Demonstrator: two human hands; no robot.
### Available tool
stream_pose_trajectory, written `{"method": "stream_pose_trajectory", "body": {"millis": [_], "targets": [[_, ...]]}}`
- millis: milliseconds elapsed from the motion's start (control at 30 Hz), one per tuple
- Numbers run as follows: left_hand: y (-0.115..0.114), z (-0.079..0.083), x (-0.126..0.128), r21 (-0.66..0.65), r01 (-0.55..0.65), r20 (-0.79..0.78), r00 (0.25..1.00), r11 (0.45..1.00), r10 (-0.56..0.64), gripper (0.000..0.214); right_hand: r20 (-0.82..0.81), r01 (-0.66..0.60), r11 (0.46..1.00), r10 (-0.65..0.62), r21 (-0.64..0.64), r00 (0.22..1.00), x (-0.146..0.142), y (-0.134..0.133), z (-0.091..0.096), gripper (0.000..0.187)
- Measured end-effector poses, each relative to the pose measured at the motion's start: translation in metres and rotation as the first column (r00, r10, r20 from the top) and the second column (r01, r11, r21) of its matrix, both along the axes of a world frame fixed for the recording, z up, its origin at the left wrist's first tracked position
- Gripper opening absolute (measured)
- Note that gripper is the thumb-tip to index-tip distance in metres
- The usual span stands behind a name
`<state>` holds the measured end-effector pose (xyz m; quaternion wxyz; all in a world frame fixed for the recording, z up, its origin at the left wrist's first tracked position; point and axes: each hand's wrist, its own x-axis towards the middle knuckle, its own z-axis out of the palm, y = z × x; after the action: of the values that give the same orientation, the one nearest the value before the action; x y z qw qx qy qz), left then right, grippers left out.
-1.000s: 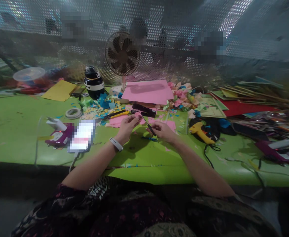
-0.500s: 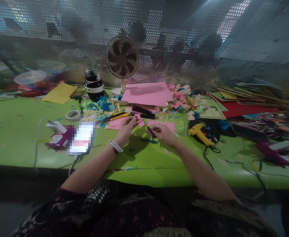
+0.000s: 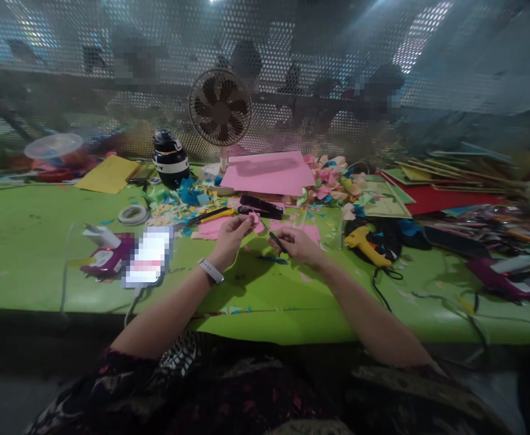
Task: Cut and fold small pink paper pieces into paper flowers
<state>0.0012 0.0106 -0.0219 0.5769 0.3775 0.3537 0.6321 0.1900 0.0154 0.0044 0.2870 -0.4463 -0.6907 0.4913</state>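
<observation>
My left hand [image 3: 231,237], with a white watch on the wrist, pinches a small pink paper piece [image 3: 254,219] above the green table [image 3: 29,241]. My right hand [image 3: 297,244] is closed round the handles of dark scissors [image 3: 271,234], whose blades point up and left at the pink piece. Both hands hover close together over the table's middle. A small blue scrap [image 3: 271,260] lies just below them.
Pink sheets [image 3: 269,172], paper scraps, a black stapler [image 3: 262,206] and paper flowers lie behind the hands. A yellow glue gun [image 3: 367,243] sits to the right, a phone [image 3: 149,257] and tape roll [image 3: 133,214] to the left. A small fan [image 3: 220,112] and a dark bottle [image 3: 170,158] stand farther back.
Both hands stay almost in place with the paper and scissors. The view has tilted slightly.
</observation>
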Motion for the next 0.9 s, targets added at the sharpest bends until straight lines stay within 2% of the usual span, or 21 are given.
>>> {"method": "stream_pose_trajectory", "body": {"millis": [167,400,667,900], "targets": [[0.0007,0.0007,-0.0009,-0.028,-0.021,0.045,0.999,0.999,0.023,0.033,0.003,-0.003,1.000,0.003,0.009,1.000,0.0000,-0.0007,-0.0007,0.054],[0.0025,-0.0020,-0.0011,-0.004,-0.041,0.062,0.997,0.999,0.041,0.036,-0.028,0.012,1.000,-0.012,-0.029,1.000,-0.0009,-0.0019,0.0008,0.056],[0.0023,-0.0015,-0.0038,-0.004,0.000,-0.001,1.000,1.000,0.000,0.034,-0.042,0.014,0.999,-0.016,-0.036,0.999,-0.0017,-0.0039,0.0029,0.056],[-0.0005,0.0028,-0.0033,-0.031,0.019,0.027,0.999,0.999,-0.018,0.046,-0.044,0.023,1.000,-0.024,-0.017,0.999,-0.0009,-0.0021,-0.0009,0.054]]}}
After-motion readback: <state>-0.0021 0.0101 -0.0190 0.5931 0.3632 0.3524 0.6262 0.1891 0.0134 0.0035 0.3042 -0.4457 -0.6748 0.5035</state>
